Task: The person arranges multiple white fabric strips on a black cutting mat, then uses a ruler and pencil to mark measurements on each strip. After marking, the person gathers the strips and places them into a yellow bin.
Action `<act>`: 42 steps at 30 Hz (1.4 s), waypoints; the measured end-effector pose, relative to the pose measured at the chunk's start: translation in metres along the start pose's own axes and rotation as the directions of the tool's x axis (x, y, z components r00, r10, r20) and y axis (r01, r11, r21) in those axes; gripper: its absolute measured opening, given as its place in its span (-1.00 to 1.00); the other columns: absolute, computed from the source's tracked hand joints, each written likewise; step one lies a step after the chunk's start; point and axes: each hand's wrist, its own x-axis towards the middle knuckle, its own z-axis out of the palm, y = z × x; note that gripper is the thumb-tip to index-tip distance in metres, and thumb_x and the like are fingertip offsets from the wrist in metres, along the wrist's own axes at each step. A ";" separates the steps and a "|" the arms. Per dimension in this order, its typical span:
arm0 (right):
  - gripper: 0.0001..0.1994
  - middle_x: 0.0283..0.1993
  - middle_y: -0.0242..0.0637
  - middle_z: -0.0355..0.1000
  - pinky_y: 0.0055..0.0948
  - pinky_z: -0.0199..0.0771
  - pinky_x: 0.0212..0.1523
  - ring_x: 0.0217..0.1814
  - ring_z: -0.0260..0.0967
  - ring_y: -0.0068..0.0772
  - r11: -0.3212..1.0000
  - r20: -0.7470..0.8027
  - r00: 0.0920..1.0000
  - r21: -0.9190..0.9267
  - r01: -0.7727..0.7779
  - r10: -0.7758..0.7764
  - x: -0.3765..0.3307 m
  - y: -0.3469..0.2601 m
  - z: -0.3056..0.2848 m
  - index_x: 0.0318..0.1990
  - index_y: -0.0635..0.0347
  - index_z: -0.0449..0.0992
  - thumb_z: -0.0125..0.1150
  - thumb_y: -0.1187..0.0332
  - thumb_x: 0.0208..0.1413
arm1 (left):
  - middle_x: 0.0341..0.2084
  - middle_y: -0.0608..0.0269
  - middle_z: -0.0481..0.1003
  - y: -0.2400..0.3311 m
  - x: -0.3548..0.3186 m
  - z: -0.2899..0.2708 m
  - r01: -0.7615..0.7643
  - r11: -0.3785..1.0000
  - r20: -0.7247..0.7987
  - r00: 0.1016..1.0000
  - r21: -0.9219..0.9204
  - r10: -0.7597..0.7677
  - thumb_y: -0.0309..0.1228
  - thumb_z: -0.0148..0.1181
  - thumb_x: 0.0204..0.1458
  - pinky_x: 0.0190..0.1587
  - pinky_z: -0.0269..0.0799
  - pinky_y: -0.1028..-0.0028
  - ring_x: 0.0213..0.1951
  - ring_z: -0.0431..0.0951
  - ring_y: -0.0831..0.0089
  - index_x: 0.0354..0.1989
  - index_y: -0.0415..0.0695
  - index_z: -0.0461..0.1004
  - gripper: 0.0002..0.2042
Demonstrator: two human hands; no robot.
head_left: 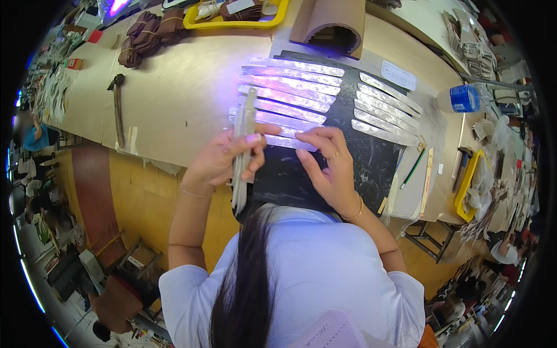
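Observation:
My left hand point(229, 153) is closed round a bundle of long, thin pale-grey strips point(248, 110), held on end over the near edge of the black mat point(371, 165). On that mat lies a row of silvery strips point(296, 90) with rounded ends, side by side, and a second group of shorter-looking silvery strips point(383, 110) fans out to its right. My right hand point(332, 165) is over the nearest strip of the first row, fingers stretched and thumb apart from the forefinger. Its fingertips are at that strip; whether they press on it I cannot tell.
A brown curved cover point(331, 26) stands behind the mat. A yellow tray point(238, 24) and brown bundles point(148, 35) lie back left, a hammer point(118, 110) at left. To the right are a blue-labelled jar point(464, 99), a green pencil point(413, 168) and a yellow bin point(469, 185).

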 end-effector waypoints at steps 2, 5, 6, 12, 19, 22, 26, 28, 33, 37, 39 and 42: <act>-0.77 -0.10 -0.25 0.44 -0.44 0.41 -0.09 -0.11 0.40 -0.35 0.994 0.013 0.999 0.096 -0.045 0.044 0.011 0.002 0.001 -0.05 0.18 0.62 0.35 0.44 0.12 | -0.51 0.37 0.33 -0.006 0.005 0.016 0.032 0.993 0.079 0.997 -0.116 -0.023 -0.27 0.23 0.22 -0.64 0.29 0.63 -0.60 0.42 0.57 0.05 -0.34 0.46 -0.62; -0.79 -0.09 -0.28 0.43 -0.49 0.40 -0.12 -0.13 0.39 -0.46 0.987 0.034 0.999 0.155 -0.043 0.038 0.023 0.000 -0.002 -0.06 0.19 0.62 0.35 0.39 0.16 | -0.53 0.34 0.37 -0.011 0.012 0.024 0.037 0.996 0.109 0.994 -0.081 -0.028 -0.33 0.30 0.16 -0.64 0.26 0.63 -0.60 0.41 0.57 0.02 -0.33 0.48 -0.64; -0.78 -0.09 -0.29 0.44 -0.50 0.40 -0.12 -0.13 0.39 -0.47 0.987 0.041 0.999 0.160 -0.035 0.029 0.024 -0.001 -0.003 -0.06 0.19 0.62 0.35 0.37 0.17 | -0.54 0.34 0.39 -0.016 0.014 0.024 0.017 1.000 0.085 0.996 -0.026 -0.015 -0.36 0.33 0.14 -0.64 0.25 0.63 -0.60 0.41 0.58 -0.01 -0.32 0.49 -0.66; -0.77 -0.12 -0.34 0.47 -0.51 0.43 -0.14 -0.09 0.44 -0.47 0.836 0.194 0.951 0.456 -0.305 0.241 0.020 0.005 -0.003 -0.16 0.21 0.63 0.44 0.30 0.09 | -0.64 0.43 0.40 -0.017 0.014 0.035 0.040 0.984 -0.007 0.999 0.173 -0.039 -0.39 0.43 0.06 -0.65 0.19 0.64 -0.67 0.33 0.70 -0.14 -0.23 0.54 -0.74; -0.83 -0.03 -0.29 0.51 -0.51 0.40 -0.04 -0.08 0.42 -0.53 0.846 0.152 0.950 0.433 -0.311 0.272 0.010 0.011 -0.005 -0.20 0.26 0.58 0.41 0.40 0.12 | -0.65 0.49 0.37 -0.038 0.023 0.048 -0.045 0.956 -0.141 0.986 0.289 0.089 -0.37 0.45 0.05 -0.64 0.18 0.65 -0.67 0.31 0.73 -0.10 -0.21 0.53 -0.70; -0.86 -0.03 -0.27 0.53 -0.48 0.41 0.00 -0.03 0.44 -0.51 0.828 0.132 0.954 0.474 -0.298 0.268 0.005 0.020 -0.001 -0.23 0.25 0.57 0.40 0.43 0.12 | -0.64 0.47 0.37 -0.040 0.022 0.053 -0.013 0.920 -0.204 0.974 0.392 0.101 -0.38 0.44 0.05 -0.63 0.20 0.65 -0.66 0.31 0.72 -0.08 -0.23 0.52 -0.68; -0.88 -0.07 -0.23 0.52 -0.38 0.44 0.05 -0.01 0.47 -0.40 0.823 0.102 0.968 0.510 -0.250 0.230 0.002 0.020 -0.001 -0.28 0.19 0.56 0.40 0.42 0.12 | -0.61 0.41 0.39 -0.050 0.019 0.050 -0.085 0.953 -0.148 0.980 0.292 0.133 -0.28 0.34 0.16 -0.61 0.24 0.64 -0.64 0.33 0.69 -0.07 -0.26 0.52 -0.68; -0.89 -0.04 -0.21 0.52 -0.37 0.43 0.07 0.02 0.46 -0.37 0.889 0.073 0.985 0.423 -0.173 0.157 0.000 0.018 -0.006 -0.29 0.19 0.56 0.40 0.43 0.12 | -0.56 0.35 0.42 -0.059 0.018 0.035 -0.104 0.986 -0.047 0.993 0.131 0.111 -0.22 0.28 0.22 -0.60 0.26 0.63 -0.60 0.35 0.67 -0.06 -0.28 0.52 -0.66; -0.89 0.00 -0.13 0.53 -0.21 0.40 0.20 0.18 0.45 -0.22 0.831 0.092 0.987 0.532 -0.162 0.133 -0.014 0.021 -0.014 -0.26 0.18 0.48 0.33 0.45 0.19 | -0.38 0.17 0.50 -0.055 0.021 0.043 -0.156 0.988 -0.055 0.986 0.001 0.156 -0.12 0.16 0.28 -0.42 0.51 0.50 -0.38 0.55 0.43 -0.10 -0.29 0.51 -0.62; -0.85 -0.16 -0.13 0.54 -0.04 0.50 0.17 0.09 0.52 -0.11 0.489 0.096 0.967 0.848 -0.204 0.237 -0.028 0.025 -0.028 -0.16 0.13 0.31 0.19 0.40 0.31 | -0.34 0.12 0.53 -0.062 0.026 0.042 -0.203 0.952 -0.234 0.961 -0.228 0.149 -0.11 0.14 0.28 -0.27 0.61 0.34 -0.23 0.62 0.21 -0.16 -0.24 0.48 -0.63; -0.85 -0.26 -0.17 0.52 -0.12 0.60 0.06 -0.07 0.57 -0.23 0.272 0.096 0.955 0.946 -0.175 0.280 -0.035 0.032 -0.052 -0.14 0.17 0.30 0.17 0.39 0.32 | -0.42 0.17 0.47 -0.059 0.026 0.029 -0.217 0.931 -0.211 0.965 -0.295 0.158 -0.10 0.10 0.30 -0.38 0.55 0.36 -0.39 0.56 0.27 -0.19 -0.20 0.45 -0.65; -0.85 -0.34 -0.23 0.48 -0.31 0.67 -0.23 -0.27 0.57 -0.35 0.392 -0.011 0.948 0.912 -0.121 0.317 -0.037 0.030 -0.115 -0.16 0.20 0.34 0.17 0.37 0.32 | -0.51 0.24 0.39 -0.048 0.024 0.021 -0.280 0.919 -0.279 0.939 -0.278 0.202 -0.12 0.04 0.34 -0.53 0.39 0.47 -0.58 0.41 0.42 -0.21 -0.20 0.44 -0.67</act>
